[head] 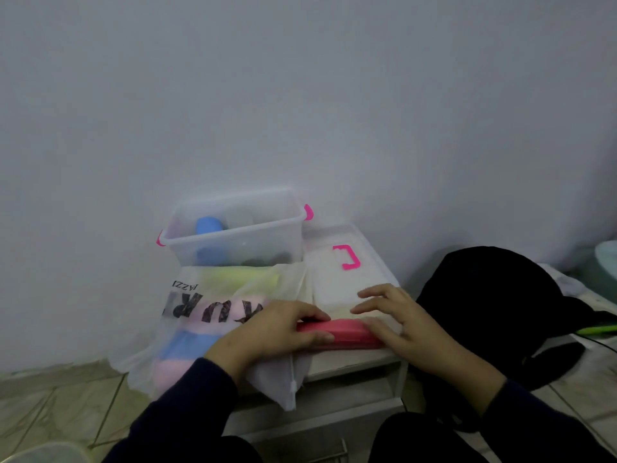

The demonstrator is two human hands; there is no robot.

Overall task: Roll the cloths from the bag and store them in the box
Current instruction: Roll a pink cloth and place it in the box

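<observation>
A pink cloth [344, 333], partly rolled into a long bar, lies on the small white table [350, 357] in front of me. My left hand [273, 332] rests over the roll's left end with fingers laid across it. My right hand [397, 315] presses the right end, fingers spread and fairly straight. A translucent white bag [213, 312] with black lettering lies to the left, showing yellow, pink and blue cloths inside. Behind it stands the clear plastic box [233, 228] with pink clips, holding a rolled blue cloth [208, 225].
The box's clear lid [340, 265] with a pink handle lies flat behind the roll. A black bag [494, 302] sits on the right against the wall. Tiled floor lies on both sides; a white wall is close behind.
</observation>
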